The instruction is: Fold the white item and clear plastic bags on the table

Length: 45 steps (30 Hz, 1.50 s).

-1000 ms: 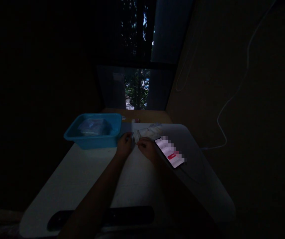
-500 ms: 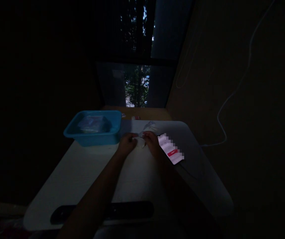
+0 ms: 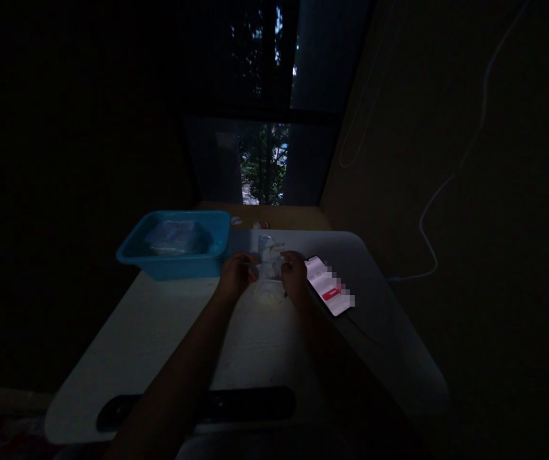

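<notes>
A pale, crumpled, soft-looking white piece (image 3: 269, 287) lies on the white table between my hands; in the dim light I cannot tell whether it is cloth, tissue or thin plastic. My left hand (image 3: 236, 276) pinches its left side, fingers curled inward. On the opposite side, my right hand (image 3: 294, 273) has its thumb and fingers closed at the piece's right edge. Part of the white stuff spreads beyond the fingers toward the window. Close by my right hand lies a phone (image 3: 326, 284) with its screen lit.
A blue plastic basin (image 3: 188, 267) stands left of my hands, holding a clear-wrapped package (image 3: 173, 236). The table (image 3: 255, 351) has a dark slot (image 3: 250, 404) near its front edge. Small items lie on the window ledge (image 3: 298, 218). A white cable (image 3: 427, 220) hangs at right.
My hands have moved slightly apart, the left one going left. The white piece now looks more spread out, with more of it showing between them. The phone has stayed put.
</notes>
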Tool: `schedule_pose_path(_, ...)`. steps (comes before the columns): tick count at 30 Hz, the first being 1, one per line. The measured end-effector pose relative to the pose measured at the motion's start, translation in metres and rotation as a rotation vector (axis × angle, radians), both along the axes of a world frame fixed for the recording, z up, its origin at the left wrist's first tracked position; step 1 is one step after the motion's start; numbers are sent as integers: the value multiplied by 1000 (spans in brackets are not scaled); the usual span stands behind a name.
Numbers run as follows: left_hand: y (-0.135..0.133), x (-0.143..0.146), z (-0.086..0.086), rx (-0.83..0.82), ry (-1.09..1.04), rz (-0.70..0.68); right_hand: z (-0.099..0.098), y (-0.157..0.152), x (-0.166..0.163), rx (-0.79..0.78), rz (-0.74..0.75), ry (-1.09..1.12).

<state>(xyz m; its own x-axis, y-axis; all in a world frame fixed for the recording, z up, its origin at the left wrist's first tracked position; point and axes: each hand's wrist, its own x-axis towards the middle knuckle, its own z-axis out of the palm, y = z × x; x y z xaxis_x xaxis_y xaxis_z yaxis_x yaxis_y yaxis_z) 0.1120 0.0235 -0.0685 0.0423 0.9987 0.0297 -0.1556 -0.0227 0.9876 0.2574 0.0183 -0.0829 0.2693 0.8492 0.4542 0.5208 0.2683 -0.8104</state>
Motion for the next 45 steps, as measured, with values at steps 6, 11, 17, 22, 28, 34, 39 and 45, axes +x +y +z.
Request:
schedule_pose_path(6, 10, 2, -14, 248, 556, 224, 1, -2, -2, -143, 57, -56)
schedule_pose_path(11, 8, 3, -9, 250, 859, 229, -1, -2, -2, -139, 175, -99)
schedule_pose_path(17, 4, 6, -7, 253, 1002, 150, 1, -4, -5, -60, 128, -298)
schedule_pose_path(22, 3, 4, -6, 261, 903, 222, 4, -6, -5, -78, 172, -359)
schedule_pose_path(28, 5, 2, -8, 233, 749, 345, 5, -6, -3, -109, 158, -53)
schedule_pose_path(34, 5, 0, -8, 220, 636, 457, 13, -11, -1, -163, 242, 230)
schedule_pose_path(39, 11, 1, -16, 297, 516, 352, 14, -17, -1, -185, 368, 348)
schedule_pose_path(45, 14, 1, -21, 439, 626, 369, 10, -17, -1, -195, 364, 396)
